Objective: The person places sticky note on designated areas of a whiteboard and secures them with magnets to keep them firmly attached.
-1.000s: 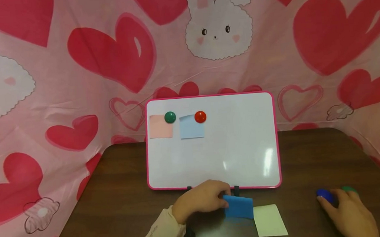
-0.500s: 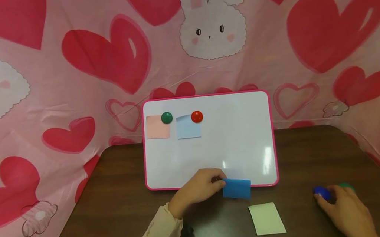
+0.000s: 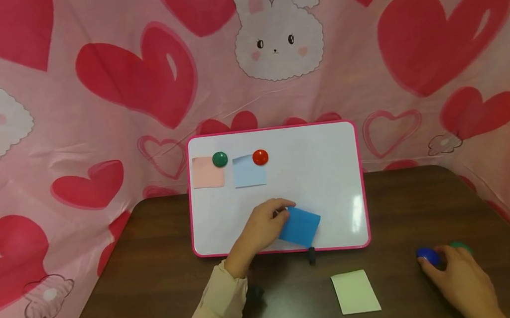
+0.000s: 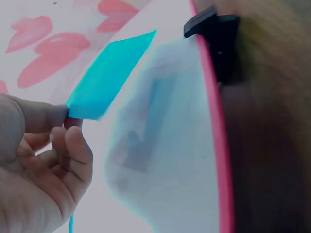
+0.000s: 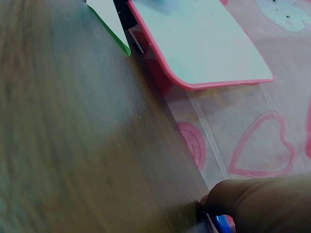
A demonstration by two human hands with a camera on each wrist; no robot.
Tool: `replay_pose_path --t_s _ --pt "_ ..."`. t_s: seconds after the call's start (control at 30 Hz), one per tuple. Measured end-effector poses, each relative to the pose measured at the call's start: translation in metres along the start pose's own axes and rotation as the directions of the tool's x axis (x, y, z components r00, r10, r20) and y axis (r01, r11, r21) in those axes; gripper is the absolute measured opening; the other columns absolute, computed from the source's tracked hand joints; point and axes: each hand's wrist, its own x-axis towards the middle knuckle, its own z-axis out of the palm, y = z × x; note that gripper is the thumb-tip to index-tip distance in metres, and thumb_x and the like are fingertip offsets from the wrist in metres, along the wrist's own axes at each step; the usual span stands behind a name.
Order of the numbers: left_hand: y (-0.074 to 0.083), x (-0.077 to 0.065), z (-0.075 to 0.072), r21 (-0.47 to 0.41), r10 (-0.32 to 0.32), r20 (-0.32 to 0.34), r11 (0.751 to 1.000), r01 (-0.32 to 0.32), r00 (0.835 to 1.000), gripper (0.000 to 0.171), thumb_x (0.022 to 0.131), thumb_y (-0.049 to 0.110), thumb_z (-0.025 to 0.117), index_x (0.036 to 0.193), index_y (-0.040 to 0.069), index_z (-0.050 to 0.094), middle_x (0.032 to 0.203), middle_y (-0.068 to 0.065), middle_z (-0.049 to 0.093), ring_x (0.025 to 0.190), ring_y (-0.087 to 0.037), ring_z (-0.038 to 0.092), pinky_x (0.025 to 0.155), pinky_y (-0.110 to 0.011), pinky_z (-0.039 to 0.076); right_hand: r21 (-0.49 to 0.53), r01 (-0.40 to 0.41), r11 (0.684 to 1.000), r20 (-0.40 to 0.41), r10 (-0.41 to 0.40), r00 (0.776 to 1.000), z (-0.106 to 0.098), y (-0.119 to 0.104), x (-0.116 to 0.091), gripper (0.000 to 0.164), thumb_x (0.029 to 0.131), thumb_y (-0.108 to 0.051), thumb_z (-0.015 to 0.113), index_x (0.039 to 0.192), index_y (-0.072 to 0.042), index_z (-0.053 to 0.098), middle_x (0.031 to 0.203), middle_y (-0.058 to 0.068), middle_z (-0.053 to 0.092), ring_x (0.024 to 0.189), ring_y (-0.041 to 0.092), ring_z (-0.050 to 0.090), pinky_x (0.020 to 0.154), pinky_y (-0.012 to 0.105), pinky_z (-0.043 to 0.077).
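Observation:
My left hand (image 3: 262,226) pinches a blue sticky note (image 3: 303,226) by its upper left corner, in front of the lower middle of the whiteboard (image 3: 328,173). In the left wrist view the blue note (image 4: 112,77) is held between thumb and fingers, its reflection showing on the glossy board. At the right of the table, my right hand (image 3: 464,277) holds a round blue magnet (image 3: 428,256) between thumb and forefinger. A green magnet (image 3: 461,247) is partly hidden behind that hand. The right wrist view shows only a sliver of the blue magnet (image 5: 222,223).
A pink note (image 3: 207,175) under a green magnet (image 3: 220,159) and a light blue note (image 3: 248,174) under a red magnet (image 3: 260,157) are on the board's upper left. A pale green note (image 3: 355,293) lies on the table. Black feet (image 3: 312,256) support the board.
My left hand has lifted the blue note from low over the table to in front of the board, tilting it. The right hand stays at the blue magnet. The head view has shifted slightly.

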Motion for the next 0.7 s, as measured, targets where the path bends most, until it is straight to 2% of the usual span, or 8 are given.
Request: replay_pose_path --t_s 0.23,0.37,0.47,0.6,0.7 --pt "0.002 0.015 -0.002 -0.027 -0.015 -0.136 1.000 0.012 0.991 0.025 0.101 0.015 0.061 0.125 0.014 0.070 0.100 0.001 0.065 0.091 -0.020 0.058 0.078 -0.034 0.054 0.008 0.005 1.000 -0.029 -0.005 1.000 0.001 -0.001 0.000 0.067 0.098 -0.046 0.062 0.120 0.017 0.053 0.116 0.043 0.049 0.100 0.059 0.053 0.074 0.067 0.047" --pt "0.002 0.025 -0.002 -0.039 -0.035 -0.219 0.999 0.027 0.975 0.024 0.101 0.015 0.060 0.125 0.016 0.065 0.094 0.003 0.063 0.086 -0.019 0.058 0.073 -0.033 0.053 0.004 0.001 1.000 -0.020 -0.001 1.000 0.000 -0.002 0.000 0.068 0.098 -0.046 0.062 0.120 0.017 0.053 0.117 0.043 0.049 0.101 0.059 0.053 0.075 0.066 0.047" --pt "0.003 0.032 -0.001 -0.010 -0.017 -0.280 1.000 0.015 0.960 0.016 0.101 0.013 0.059 0.116 0.015 0.063 0.094 0.001 0.063 0.086 -0.020 0.058 0.074 -0.035 0.051 0.003 -0.011 1.000 0.006 0.011 1.000 -0.001 -0.003 0.001 0.070 0.099 -0.049 0.059 0.122 0.018 0.052 0.118 0.044 0.048 0.102 0.060 0.052 0.076 0.067 0.047" --pt "0.004 0.042 -0.001 0.054 0.021 -0.318 0.999 -0.004 0.948 0.011 0.101 0.010 0.058 0.108 0.012 0.066 0.099 -0.002 0.064 0.090 -0.020 0.057 0.080 -0.036 0.050 0.004 -0.023 1.000 0.030 0.023 0.999 -0.002 -0.003 0.000 0.072 0.100 -0.050 0.057 0.123 0.018 0.051 0.120 0.045 0.046 0.104 0.061 0.051 0.078 0.068 0.046" --pt "0.006 0.047 0.000 0.075 0.034 -0.323 0.997 -0.011 0.946 0.015 0.101 0.010 0.057 0.111 0.009 0.068 0.103 -0.003 0.063 0.093 -0.020 0.056 0.083 -0.034 0.051 0.003 -0.030 1.000 0.033 0.030 0.999 -0.002 -0.002 0.000 0.072 0.100 -0.050 0.057 0.123 0.019 0.051 0.119 0.044 0.046 0.104 0.062 0.050 0.078 0.068 0.046"
